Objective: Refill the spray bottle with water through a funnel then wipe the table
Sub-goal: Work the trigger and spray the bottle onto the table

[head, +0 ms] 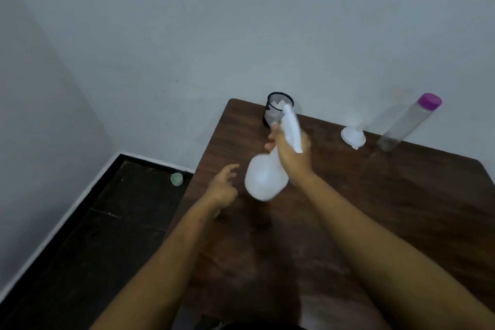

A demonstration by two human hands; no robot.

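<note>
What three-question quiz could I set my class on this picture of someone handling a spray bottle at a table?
1. True or false: the right hand grips the spray bottle near its top.
2. Where is the white funnel?
A. in the spray bottle's neck
B. on the table, beside the clear bottle
C. on the floor
3. Fill in: the ___ hand holds nothing.

Key: 1 true; 2 B; 3 the left hand, its fingers spread beside the spray bottle.
</note>
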